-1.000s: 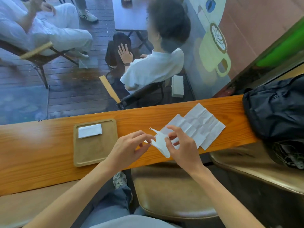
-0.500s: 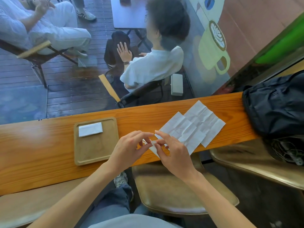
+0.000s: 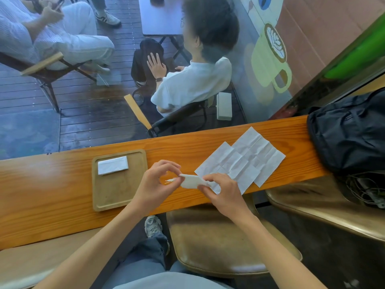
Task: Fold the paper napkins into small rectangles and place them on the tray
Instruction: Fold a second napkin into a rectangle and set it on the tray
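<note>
Nearest to us are our knees in blue jeans, a grey sneaker [image 3: 153, 226] on the floor, and a tan stool seat [image 3: 229, 243] under the edge of the tabletop [image 3: 52, 197]. Above that edge we hold a partly folded napkin [image 3: 190, 181] in the air between both hands. Our left hand [image 3: 155, 186] pinches its left end between thumb and fingertips, the fingers curled into a ring. Our right hand [image 3: 224, 195] grips the right end, fingers curled over the paper.

To the left on the orange wood lies the tray [image 3: 116, 197], and one napkin already folded into a small rectangle [image 3: 112, 165] rests in its far left corner. To the right of our hands, two unfolded napkins [image 3: 241, 161] lie flat and creased, overlapping each other, the nearer corner just under our right hand. At the tabletop's right end sits a black backpack [image 3: 350, 134].

Beyond the glass, a person in a white shirt [image 3: 193, 84] sits in a chair with their back to us, and another person in pale clothes [image 3: 52, 36] sits farther left on the dark deck.
</note>
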